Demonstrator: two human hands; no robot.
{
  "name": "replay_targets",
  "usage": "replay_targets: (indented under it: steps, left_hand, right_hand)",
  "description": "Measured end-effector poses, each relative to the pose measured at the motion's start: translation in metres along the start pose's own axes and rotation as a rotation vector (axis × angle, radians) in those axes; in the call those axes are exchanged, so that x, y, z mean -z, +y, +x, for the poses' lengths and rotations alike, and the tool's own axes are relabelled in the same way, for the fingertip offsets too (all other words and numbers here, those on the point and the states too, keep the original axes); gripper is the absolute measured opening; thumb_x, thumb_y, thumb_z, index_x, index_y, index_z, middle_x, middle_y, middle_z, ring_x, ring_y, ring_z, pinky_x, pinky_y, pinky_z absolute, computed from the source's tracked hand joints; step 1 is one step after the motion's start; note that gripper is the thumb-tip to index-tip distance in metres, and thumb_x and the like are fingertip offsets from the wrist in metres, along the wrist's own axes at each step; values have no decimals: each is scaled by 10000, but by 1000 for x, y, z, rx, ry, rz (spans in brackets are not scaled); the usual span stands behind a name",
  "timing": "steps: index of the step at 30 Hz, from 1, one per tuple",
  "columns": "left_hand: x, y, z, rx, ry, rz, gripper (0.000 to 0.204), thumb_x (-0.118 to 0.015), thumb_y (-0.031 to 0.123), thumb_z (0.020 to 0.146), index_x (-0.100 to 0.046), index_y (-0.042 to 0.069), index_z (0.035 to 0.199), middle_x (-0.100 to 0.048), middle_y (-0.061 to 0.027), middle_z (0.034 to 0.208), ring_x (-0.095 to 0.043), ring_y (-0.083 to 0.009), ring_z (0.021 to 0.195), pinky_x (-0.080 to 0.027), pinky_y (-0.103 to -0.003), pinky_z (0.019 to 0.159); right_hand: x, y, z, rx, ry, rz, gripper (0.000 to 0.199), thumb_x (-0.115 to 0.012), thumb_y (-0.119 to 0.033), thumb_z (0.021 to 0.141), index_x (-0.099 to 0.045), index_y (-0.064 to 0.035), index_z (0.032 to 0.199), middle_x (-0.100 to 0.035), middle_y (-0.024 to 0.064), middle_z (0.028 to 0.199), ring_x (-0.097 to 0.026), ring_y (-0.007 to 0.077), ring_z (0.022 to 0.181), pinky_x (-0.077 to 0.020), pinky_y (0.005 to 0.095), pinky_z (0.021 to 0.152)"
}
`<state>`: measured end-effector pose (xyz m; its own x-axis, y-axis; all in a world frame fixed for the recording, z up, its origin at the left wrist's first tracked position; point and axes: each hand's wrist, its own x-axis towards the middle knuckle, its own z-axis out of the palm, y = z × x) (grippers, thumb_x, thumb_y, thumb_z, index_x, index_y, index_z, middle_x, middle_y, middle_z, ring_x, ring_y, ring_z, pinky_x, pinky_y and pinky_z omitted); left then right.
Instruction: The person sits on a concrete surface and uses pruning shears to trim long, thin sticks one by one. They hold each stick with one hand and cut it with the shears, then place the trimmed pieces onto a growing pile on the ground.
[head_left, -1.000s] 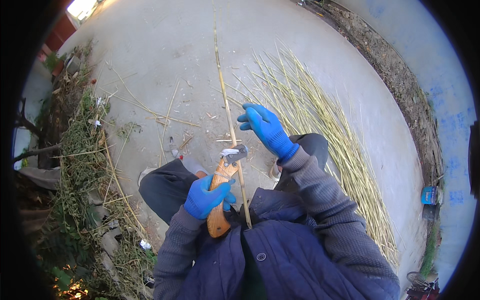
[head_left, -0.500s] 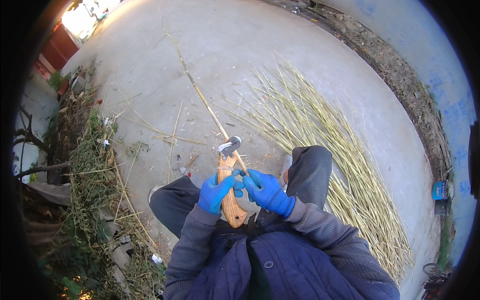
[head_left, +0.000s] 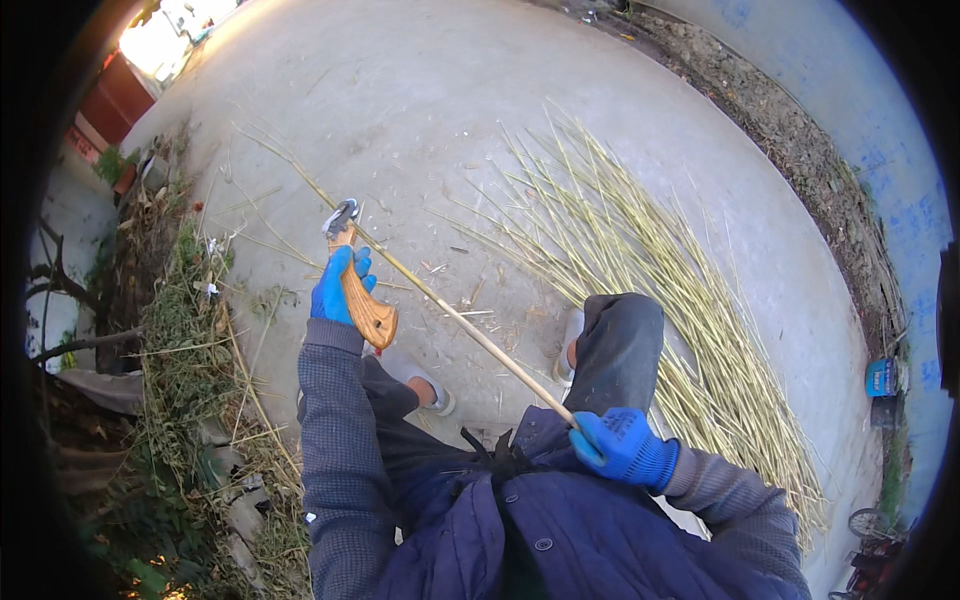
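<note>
My left hand [head_left: 335, 292], in a blue glove, is closed around a curved wooden-handled tool [head_left: 371, 314]. Its small grey and white head sits against a long, thin cane stalk [head_left: 455, 317]. How the head grips the stalk is too small to tell. My right hand [head_left: 624, 448], also gloved in blue, holds the stalk's near end beside my right hip. From there the stalk slants up to the left, past the tool head, and thins to a wispy far tip. Between the tool and my right hand it looks pale and smooth.
A large pile of long yellow-green stalks [head_left: 670, 290] lies on the concrete to my right. Peelings and loose stalks litter the ground before my feet. Dry plants [head_left: 185, 340] line the left edge. A blue tub [head_left: 880, 379] stands by the right wall.
My hands have drawn apart. The left has gone forward and left with the tool along the stalk. The right has pulled the stalk's near end back and right toward my hip.
</note>
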<state>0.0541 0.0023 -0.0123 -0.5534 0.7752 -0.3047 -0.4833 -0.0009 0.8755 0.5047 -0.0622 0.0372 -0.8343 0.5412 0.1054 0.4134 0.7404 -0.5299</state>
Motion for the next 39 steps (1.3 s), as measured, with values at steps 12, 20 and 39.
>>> replay_targets:
  steps: [12,20,39]
  left_hand:
    - [-83,-63,-74,173,-181,38,433,-672,239,931,-562,-16,1263,-668,-127,1082,-659,-192,849,-574,-314,644]
    - [-35,-50,-19,99,-60,-28,473,-701,228,887,-570,-20,1268,-657,-127,1153,-631,-224,993,-546,-361,798]
    - [-96,-78,-89,164,-182,172,383,-690,220,910,-597,9,1216,-670,-86,1053,-623,-152,797,-549,-291,613]
  right_hand:
    - [18,40,107,-526,-248,663,376,-480,-295,1018,-526,-84,1325,-678,61,720,-631,158,565,-535,335,572]
    - [-23,32,70,-44,71,219,159,-588,-206,947,-577,-51,978,-576,201,648,-603,382,578,-470,457,516]
    - [-5,62,135,-448,-89,665,339,-482,-357,1010,-609,-59,1111,-669,122,730,-647,230,574,-536,356,552]
